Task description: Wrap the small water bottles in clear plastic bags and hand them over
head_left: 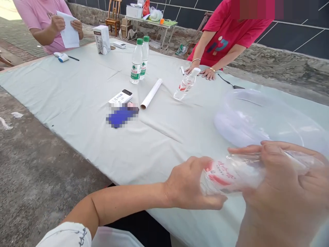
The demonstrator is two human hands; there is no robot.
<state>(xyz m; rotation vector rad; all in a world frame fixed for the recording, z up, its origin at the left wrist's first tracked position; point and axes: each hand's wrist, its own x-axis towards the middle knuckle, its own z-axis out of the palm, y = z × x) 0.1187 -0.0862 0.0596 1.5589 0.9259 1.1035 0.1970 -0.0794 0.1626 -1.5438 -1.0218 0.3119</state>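
My left hand (191, 183) grips one end of a clear plastic water bottle (222, 175) with a red and white label, lying on its side above the near right of the table. Around its other end my right hand (285, 181) is closed, with clear crinkled film or plastic showing about its fingers. That end of the bottle is hidden by the fingers, and the right hand is slightly blurred. Just beyond my hands rests a large see-through plastic loop or sheet (239, 127). Another clear bottle with a red label (185, 84) leans at a tilt farther off.
Two green-capped bottles (136, 61) stand on the cloth-covered table (102, 147). Nearby lie a white paper roll (151, 93), a white device (120, 97) and a blurred-out blue item (120, 116). A white box (101, 40) stands farther back. People in pink (41, 20) and red (218, 37) are across the table.
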